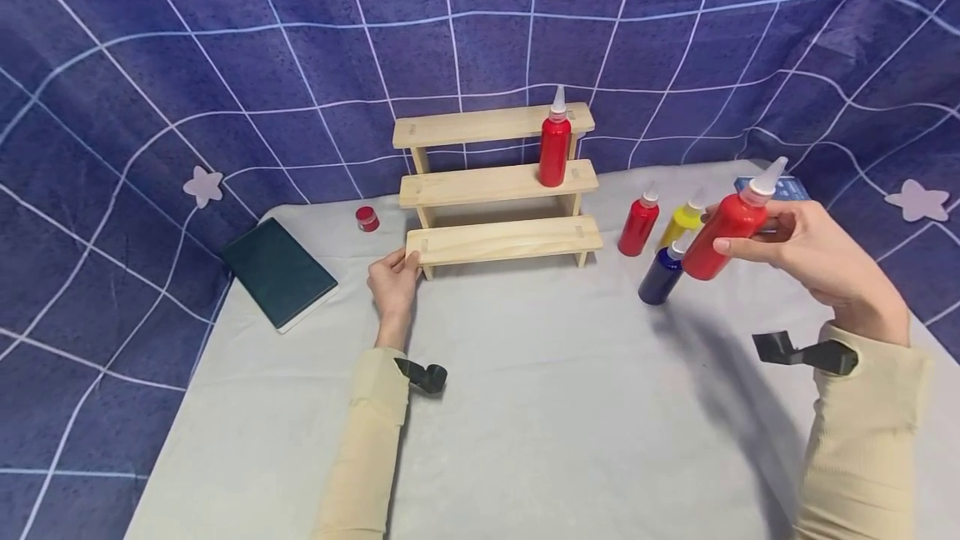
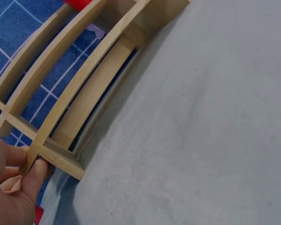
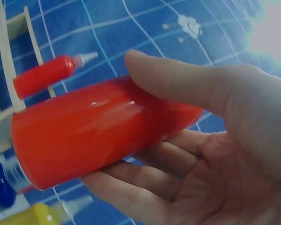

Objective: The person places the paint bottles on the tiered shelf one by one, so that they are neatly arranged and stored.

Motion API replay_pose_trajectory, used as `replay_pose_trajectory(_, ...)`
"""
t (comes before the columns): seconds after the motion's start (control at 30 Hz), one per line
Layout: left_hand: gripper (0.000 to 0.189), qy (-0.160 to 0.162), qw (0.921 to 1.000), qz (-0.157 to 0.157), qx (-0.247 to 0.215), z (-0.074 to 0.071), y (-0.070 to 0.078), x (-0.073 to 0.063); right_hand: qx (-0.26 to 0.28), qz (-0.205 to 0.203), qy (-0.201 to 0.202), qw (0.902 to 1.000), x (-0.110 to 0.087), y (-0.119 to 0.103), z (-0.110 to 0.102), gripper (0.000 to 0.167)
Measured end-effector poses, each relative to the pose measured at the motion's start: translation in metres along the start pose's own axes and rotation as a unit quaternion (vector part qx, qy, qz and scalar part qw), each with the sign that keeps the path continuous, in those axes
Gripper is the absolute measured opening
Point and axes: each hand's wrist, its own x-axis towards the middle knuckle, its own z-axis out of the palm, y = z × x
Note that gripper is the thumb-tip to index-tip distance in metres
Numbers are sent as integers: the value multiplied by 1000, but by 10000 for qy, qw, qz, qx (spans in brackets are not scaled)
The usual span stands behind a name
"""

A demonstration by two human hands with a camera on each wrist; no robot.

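Note:
My right hand [image 1: 813,252] grips a red squeeze bottle [image 1: 723,236] with a white pointed nozzle, tilted and raised above the table. In the right wrist view, thumb and fingers wrap this red bottle [image 3: 93,131]. My left hand [image 1: 393,283] pinches the left end of the lowest step of a three-tier wooden stand [image 1: 502,242]; the left wrist view shows the thumb and fingers on that board's end [image 2: 35,150]. Another red bottle [image 1: 554,148] stands upright on the middle step, toward its right end. Right of the stand are a red bottle [image 1: 638,225], a yellow bottle [image 1: 678,225] and a blue bottle [image 1: 660,277].
A dark green book [image 1: 279,272] lies at the table's left. Near the stand's left side sits a small red-lidded jar [image 1: 367,218]. Behind my right hand a blue flat item [image 1: 787,187] is partly hidden. A blue gridded curtain [image 1: 480,48] hangs behind the white-covered table [image 1: 525,407].

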Motion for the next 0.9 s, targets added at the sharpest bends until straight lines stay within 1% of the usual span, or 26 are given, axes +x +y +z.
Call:
replay_pose_trajectory(0.1, 31, -17, 10000, 30, 51, 1, 1, 0, 80, -108, 18, 9999, 2, -5, 6, 35)
replay_pose_trajectory(0.33, 31, 22, 9999, 34, 124, 0, 0, 1, 133, -233, 82, 9996, 7, -20, 23, 29)
replay_pose_trajectory(0.57, 30, 15, 9998, 91, 179, -1, 0, 1, 5, -34, 100, 9999, 15, -32, 41, 22)
replay_pose_trajectory(0.67, 30, -11, 9998, 78, 171, -1, 0, 1, -41, -38, 64, 10000, 19, -37, 51, 26)
replay_pose_trajectory(0.8, 30, -32, 9998, 39, 177, -2, -2, 2, -16, -174, -66, 9998, 26, -42, 64, 38)
replay_pose_trajectory(0.9, 31, -11, 9999, 25, 143, -2, -2, 2, 46, -260, -190, 9995, 32, -46, 74, 41)
